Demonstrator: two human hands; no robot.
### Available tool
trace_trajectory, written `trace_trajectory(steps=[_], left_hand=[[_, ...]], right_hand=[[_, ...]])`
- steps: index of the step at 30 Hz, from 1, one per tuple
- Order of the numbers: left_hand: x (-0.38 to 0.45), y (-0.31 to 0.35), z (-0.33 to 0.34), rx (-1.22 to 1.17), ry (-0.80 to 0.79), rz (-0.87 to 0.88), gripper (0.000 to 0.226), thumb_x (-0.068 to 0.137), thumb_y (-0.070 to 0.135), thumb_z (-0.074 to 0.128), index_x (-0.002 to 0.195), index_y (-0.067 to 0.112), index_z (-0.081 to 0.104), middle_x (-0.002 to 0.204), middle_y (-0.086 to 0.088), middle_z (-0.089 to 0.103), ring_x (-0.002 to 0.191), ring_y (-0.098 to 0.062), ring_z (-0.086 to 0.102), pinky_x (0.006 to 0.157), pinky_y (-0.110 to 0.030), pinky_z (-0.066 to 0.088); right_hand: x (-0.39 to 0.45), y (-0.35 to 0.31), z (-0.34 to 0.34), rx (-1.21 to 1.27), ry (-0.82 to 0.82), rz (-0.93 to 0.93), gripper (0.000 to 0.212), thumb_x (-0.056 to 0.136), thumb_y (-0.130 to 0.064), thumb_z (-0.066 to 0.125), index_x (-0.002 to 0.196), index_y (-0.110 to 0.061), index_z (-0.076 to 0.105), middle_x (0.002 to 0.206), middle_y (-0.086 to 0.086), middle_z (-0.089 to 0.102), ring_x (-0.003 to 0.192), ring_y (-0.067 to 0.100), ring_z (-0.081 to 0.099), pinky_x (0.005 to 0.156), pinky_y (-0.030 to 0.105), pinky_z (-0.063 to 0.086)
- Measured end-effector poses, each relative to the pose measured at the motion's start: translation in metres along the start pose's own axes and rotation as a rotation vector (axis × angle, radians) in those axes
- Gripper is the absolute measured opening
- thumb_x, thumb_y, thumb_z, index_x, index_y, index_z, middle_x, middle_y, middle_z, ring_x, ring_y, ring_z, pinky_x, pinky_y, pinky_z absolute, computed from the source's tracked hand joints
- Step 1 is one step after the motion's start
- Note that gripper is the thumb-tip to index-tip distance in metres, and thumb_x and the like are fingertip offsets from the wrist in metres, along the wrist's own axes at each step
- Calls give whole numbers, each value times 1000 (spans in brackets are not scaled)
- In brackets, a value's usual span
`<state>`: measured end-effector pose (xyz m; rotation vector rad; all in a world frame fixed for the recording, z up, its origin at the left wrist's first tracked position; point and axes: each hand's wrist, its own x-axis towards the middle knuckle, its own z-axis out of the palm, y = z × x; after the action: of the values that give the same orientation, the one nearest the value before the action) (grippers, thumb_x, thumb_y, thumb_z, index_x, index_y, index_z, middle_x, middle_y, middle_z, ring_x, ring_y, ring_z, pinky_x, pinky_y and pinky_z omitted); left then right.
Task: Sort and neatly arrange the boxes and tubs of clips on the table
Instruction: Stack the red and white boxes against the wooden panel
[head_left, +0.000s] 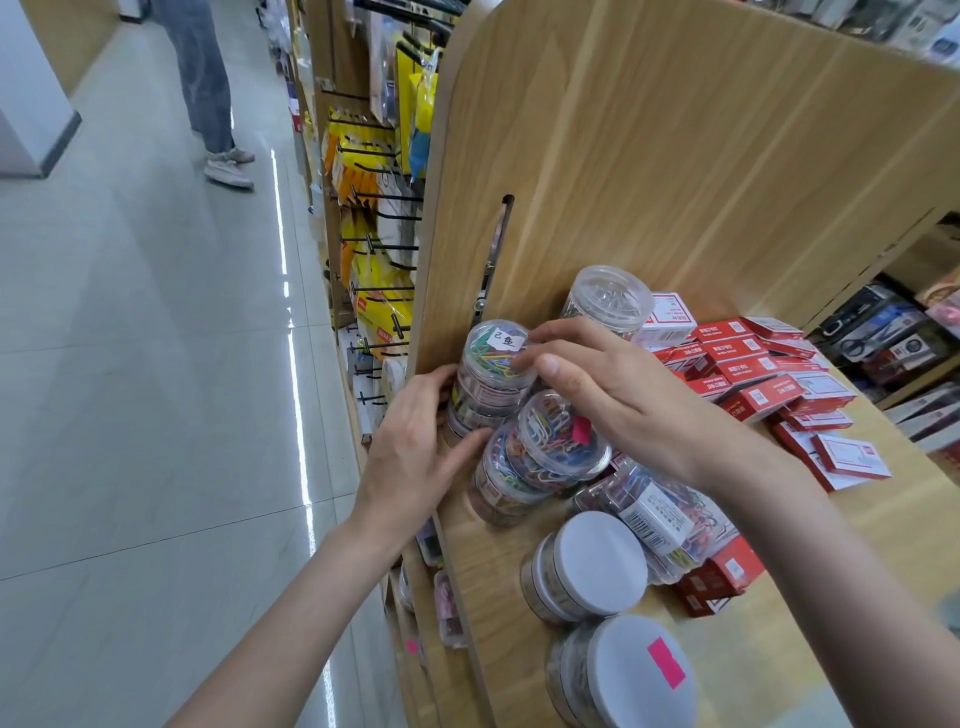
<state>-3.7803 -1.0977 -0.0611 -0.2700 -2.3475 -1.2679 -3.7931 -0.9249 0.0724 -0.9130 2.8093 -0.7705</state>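
Observation:
A clear tub of coloured clips (493, 364) with a white handwritten label stands stacked on another tub at the wooden table's (779, 649) far left corner. My left hand (415, 447) curls round its lower left side. My right hand (613, 384) grips its lid from the right with fingertips and thumb. Next to it a second stack of coloured-clip tubs (545, 452) bears a pink sticker. A clear tub (649, 519) lies on its side. Two white-lidded tubs (597, 566) (639, 670) stand near me. Another clear tub (608, 299) stands behind. Red and white boxes (753, 374) lie scattered at right.
A tall wooden panel (649, 156) walls the table's far side. On the left runs a tiled aisle (130, 364) where a person's legs (208, 88) stand. Racks of hanging yellow packets (374, 208) line the shelf end. More goods fill shelves (893, 338) at right.

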Motion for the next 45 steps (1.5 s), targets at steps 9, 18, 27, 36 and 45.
trace_trajectory(steps=[9,18,27,36,45], left_hand=[[-1,0,-5,-18,-25,5,63,80,36,66,131,6,44,120,-5,53,109,-17,55,88,-38,51],[-5,-1,-3,4,-37,11,69,79,27,72,137,10,38,124,-5,51,110,-20,56,88,-43,51],[-28,1,-10,-100,104,-9,48,87,24,63,130,17,43,118,11,46,109,-9,53,88,-34,51],[-58,13,10,-67,-101,31,65,75,42,63,131,18,38,123,0,49,114,-15,51,97,-33,41],[-53,11,11,10,-59,61,62,78,46,60,129,19,40,119,1,57,108,-11,53,92,-28,40]], right_hand=[[-1,1,2,-7,8,-25,50,92,-47,24,117,-23,59,127,-9,46,116,-2,42,99,13,30],[-6,3,0,17,40,-16,49,93,-48,25,120,-23,58,129,-9,46,116,-4,41,97,6,28],[-55,2,8,-167,116,-48,38,80,-43,57,111,-21,58,124,-2,50,107,-2,46,89,-1,27],[-53,2,29,-163,251,-41,33,71,-18,67,104,-11,63,113,9,54,99,1,45,88,-4,24],[-54,1,34,-123,266,-28,33,74,-22,66,105,-12,62,114,6,51,99,5,48,87,0,29]])
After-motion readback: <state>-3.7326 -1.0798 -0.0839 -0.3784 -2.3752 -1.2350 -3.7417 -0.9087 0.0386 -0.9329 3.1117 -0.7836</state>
